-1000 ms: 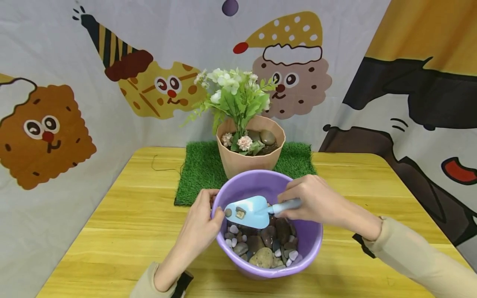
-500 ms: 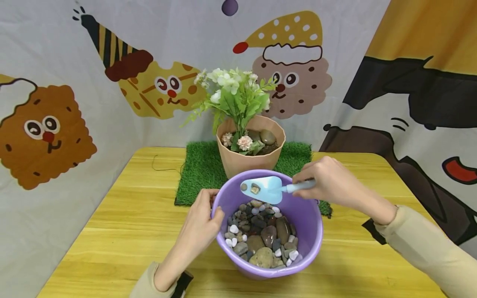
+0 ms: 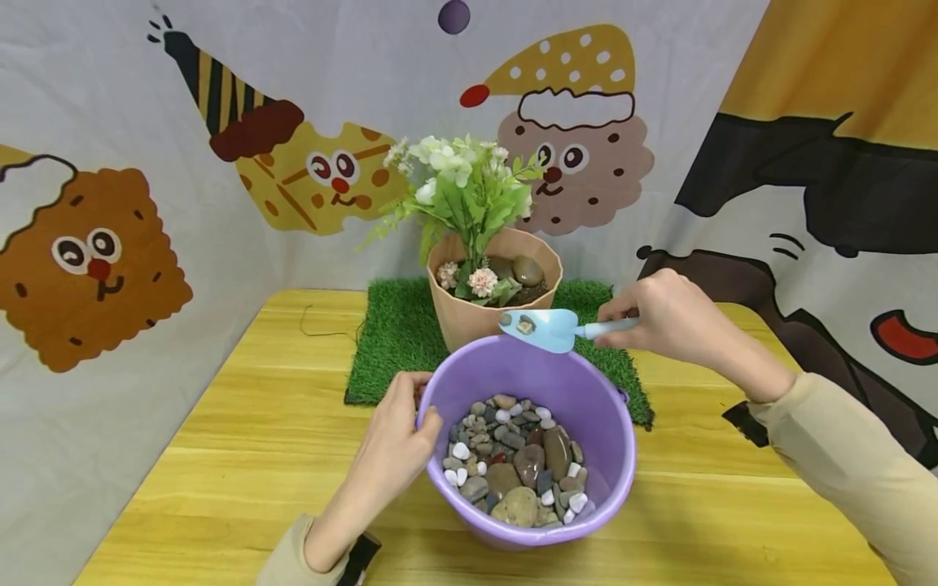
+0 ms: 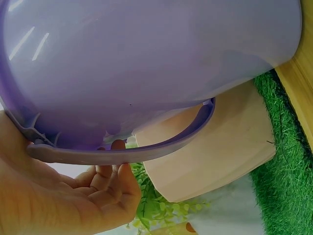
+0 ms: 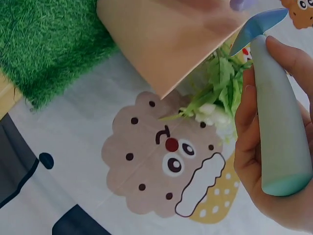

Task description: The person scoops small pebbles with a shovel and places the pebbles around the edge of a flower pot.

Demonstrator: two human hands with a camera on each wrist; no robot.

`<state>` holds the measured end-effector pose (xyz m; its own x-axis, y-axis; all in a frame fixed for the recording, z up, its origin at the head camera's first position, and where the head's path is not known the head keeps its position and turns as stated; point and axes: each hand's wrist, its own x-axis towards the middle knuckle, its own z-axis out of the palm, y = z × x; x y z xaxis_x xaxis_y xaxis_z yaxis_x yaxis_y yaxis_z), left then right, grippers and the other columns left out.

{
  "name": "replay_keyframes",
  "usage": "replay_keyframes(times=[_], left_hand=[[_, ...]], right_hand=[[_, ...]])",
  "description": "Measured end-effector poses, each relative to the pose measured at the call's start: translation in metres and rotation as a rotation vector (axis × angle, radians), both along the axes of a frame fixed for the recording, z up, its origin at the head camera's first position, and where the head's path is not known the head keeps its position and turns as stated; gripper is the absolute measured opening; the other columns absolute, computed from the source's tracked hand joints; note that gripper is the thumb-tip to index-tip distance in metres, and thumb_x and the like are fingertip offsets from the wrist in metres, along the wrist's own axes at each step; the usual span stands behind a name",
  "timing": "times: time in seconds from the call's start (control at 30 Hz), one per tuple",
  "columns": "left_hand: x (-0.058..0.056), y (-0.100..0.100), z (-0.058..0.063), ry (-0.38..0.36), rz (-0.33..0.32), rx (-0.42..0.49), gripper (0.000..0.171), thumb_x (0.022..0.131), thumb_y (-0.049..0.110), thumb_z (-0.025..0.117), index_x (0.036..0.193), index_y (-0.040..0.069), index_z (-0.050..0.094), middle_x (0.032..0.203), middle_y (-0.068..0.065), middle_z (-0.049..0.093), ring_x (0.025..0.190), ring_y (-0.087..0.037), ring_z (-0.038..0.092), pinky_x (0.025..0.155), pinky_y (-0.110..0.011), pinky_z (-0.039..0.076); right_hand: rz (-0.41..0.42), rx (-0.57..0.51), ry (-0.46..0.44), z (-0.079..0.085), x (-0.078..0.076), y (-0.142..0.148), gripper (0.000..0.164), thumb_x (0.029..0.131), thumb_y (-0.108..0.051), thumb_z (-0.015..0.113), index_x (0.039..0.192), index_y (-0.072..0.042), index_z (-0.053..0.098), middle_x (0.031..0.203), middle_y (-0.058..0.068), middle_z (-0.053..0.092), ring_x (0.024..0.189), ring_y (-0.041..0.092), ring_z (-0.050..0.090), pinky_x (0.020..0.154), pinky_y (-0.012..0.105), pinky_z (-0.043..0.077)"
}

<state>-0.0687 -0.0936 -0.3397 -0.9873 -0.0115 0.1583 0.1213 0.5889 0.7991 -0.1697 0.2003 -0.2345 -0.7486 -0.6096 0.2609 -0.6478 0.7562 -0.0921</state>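
Note:
A purple bucket (image 3: 597, 431) stands on the wooden table, its floor covered with wet stones (image 3: 516, 464) and small white pebbles. My left hand (image 3: 396, 431) grips its left rim; in the left wrist view the fingers curl around the bucket's handle (image 4: 122, 155). Above the far rim, my right hand (image 3: 670, 313) holds a small light-blue trowel (image 3: 554, 330) by its pale handle (image 5: 281, 122). The blade lies nearly level, pointing left, with a small stone (image 3: 525, 325) on it. It overlaps the front of a peach flowerpot (image 3: 469, 321) in the head view.
The flowerpot stands behind the bucket on a green artificial grass mat (image 3: 396, 334). White flowers (image 3: 450, 163), leaves and a few larger stones (image 3: 528, 270) fill it. A thin dark thread (image 3: 318, 332) lies on the table (image 3: 242, 439) to the left. A cartoon-printed cloth hangs behind.
My right hand has lifted the trowel from inside the bucket, up and rightward past the far rim toward the flowerpot. The stone stays on the blade. My left hand keeps its grip.

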Motion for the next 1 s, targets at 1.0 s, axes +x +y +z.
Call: replay_keyframes(times=[1.0], left_hand=[[0.001, 0.001, -0.001, 0.008, 0.002, 0.0, 0.039, 0.083, 0.005, 0.055, 0.121, 0.0, 0.052, 0.109, -0.011, 0.057, 0.096, -0.023, 0.061, 0.078, -0.031, 0.056]], right_hand=[[-0.302, 0.346, -0.015, 0.05, -0.044, -0.023, 0.028, 0.071, -0.026, 0.077, 0.053, -0.017, 0.057, 0.054, -0.003, 0.042, 0.049, 0.016, 0.039, 0.041, 0.028, 0.029]])
